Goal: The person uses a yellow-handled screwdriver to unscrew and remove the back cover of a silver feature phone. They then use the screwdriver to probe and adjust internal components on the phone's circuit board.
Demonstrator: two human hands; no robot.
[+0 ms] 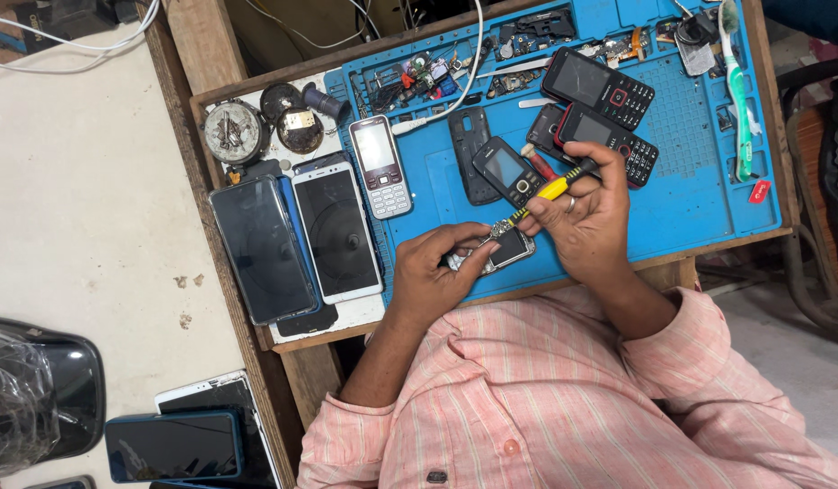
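The left hand (pixel 432 272) is gripping a small opened phone (pixel 502 249) on the blue mat (pixel 681 195) at the desk's near edge. The right hand (pixel 582 217) is pinching a yellow-handled screwdriver (pixel 550 190), its tip touching the phone. A small red label (pixel 759 191) is lying at the mat's right edge; fingers are hiding much of the phone.

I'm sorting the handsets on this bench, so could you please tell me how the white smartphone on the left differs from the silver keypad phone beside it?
The white smartphone is larger than the silver keypad phone. The smartphone's front is nearly all dark screen; the keypad phone has a small pale screen above rows of buttons. The smartphone lies off the blue mat; the keypad phone lies at its left edge. Both lie flat, face up, untouched by either hand.
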